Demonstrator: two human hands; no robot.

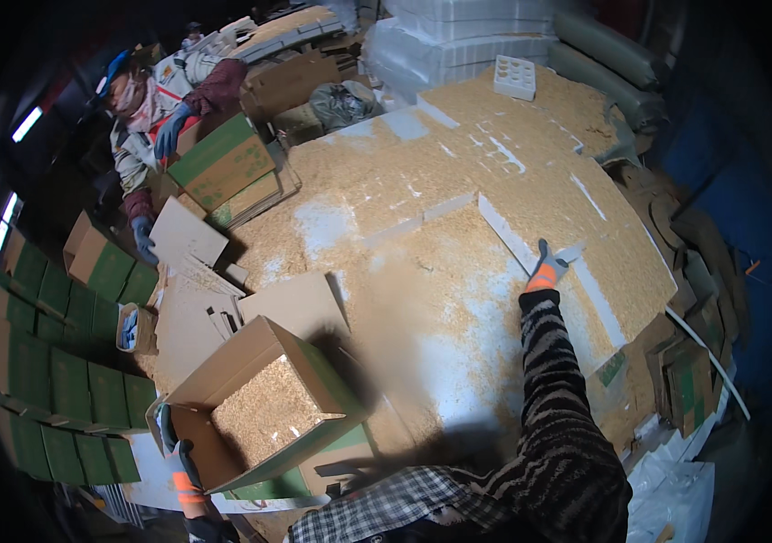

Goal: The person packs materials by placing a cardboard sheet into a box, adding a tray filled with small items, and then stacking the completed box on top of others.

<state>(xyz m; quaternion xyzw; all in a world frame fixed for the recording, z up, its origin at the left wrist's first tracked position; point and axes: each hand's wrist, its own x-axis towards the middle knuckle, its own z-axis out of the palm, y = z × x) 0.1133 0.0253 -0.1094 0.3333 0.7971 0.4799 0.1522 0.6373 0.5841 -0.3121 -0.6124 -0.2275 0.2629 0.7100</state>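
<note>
My left hand [178,466], in an orange and grey glove, grips the near rim of an open cardboard box [264,407] with green sides, partly filled with pale sawdust-like shavings. My right hand [546,268], also gloved, is stretched out across the table and rests on a white foam sheet [530,240] amid a thick layer of shavings [422,262]. A blurred stream of shavings hangs between the sheet and the box.
Another person in blue gloves [169,127] handles a green-topped box [223,163] at the far left. Stacked green boxes [60,380] line the left side. Flat cardboard pieces [187,235], white foam stacks [458,45] and a white tray [514,77] lie around.
</note>
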